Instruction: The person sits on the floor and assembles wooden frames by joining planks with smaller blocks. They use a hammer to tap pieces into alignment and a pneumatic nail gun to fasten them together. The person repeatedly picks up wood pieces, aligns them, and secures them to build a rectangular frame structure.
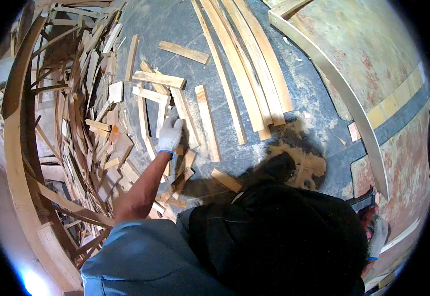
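A short flat wood strip [188, 118], pale brown, lies on the dark floor among other loose strips, pointing away, under the gloved left hand [169, 134].

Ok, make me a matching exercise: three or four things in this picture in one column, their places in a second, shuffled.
Things:
1. left hand
2. right hand
3. long slats
4. scrap heap

Places:
A. piled at the far left
B. laid side by side, top centre
C. low at the right edge, gloved
D. on the short boards, mid-floor

Pairs: 1-D, 2-C, 3-B, 4-A
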Available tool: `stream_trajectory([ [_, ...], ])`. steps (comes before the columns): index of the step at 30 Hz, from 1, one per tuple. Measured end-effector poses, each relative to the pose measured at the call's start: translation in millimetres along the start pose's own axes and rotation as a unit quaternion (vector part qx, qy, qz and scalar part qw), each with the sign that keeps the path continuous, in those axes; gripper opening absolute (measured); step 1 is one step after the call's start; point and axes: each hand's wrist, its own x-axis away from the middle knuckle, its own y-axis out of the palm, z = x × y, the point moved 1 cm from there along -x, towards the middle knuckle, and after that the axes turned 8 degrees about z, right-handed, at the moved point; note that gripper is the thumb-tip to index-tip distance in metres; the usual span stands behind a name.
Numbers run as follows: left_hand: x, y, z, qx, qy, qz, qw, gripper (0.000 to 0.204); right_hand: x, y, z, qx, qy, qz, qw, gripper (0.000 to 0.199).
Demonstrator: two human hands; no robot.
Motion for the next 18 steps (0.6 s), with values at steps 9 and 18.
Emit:
stream_trajectory([
  [9, -14.1, 32.5, 10.7, -0.047, -0.026, -0.013, 0.998, 0.088, -2.3, 34.5, 4.7, -0.011, 0.011, -0.049, 0.999, 0.029],
  [18, -69.2, 9.1, -51.8, 0.251, -0.106, 0.07, 0.96, 0.033, -10.9, 35.5, 16.9, 0.012, 0.015, -0.048, 0.999, 0.029],
])
